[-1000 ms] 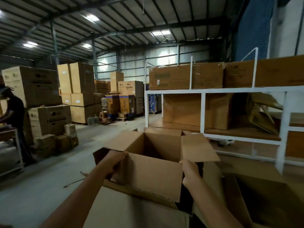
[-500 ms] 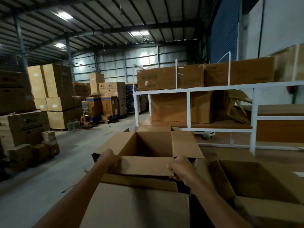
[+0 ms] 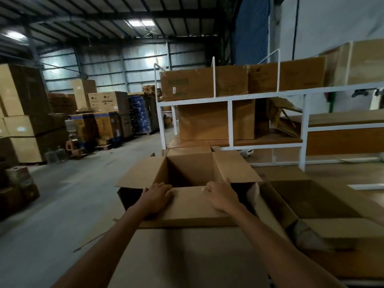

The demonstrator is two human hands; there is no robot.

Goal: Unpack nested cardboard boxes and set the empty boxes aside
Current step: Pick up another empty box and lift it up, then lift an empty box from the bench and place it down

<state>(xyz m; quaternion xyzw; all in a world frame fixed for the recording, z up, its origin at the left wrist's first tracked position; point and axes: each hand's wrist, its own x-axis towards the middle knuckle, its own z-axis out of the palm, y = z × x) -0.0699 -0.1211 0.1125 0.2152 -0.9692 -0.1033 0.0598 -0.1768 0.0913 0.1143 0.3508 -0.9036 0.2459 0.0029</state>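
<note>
An open brown cardboard box (image 3: 188,170) stands in front of me with its four flaps spread outward and a dark inside. Its near flap (image 3: 187,210) lies folded toward me over a larger flat cardboard surface (image 3: 187,256). My left hand (image 3: 156,197) lies palm down on the left part of that flap, fingertips at the fold. On the right part, my right hand (image 3: 221,196) has its fingers curled over the fold into the box. What the box holds is hidden.
A second open cardboard box (image 3: 311,201) sits close on the right. Behind stands a white metal rack (image 3: 229,121) loaded with cartons. Stacks of cartons (image 3: 22,121) line the left side, with bare concrete floor (image 3: 68,200) between.
The near flap stood upright in my hands and now lies folded down toward me. Both hands have shifted onto its top. The view has swung right.
</note>
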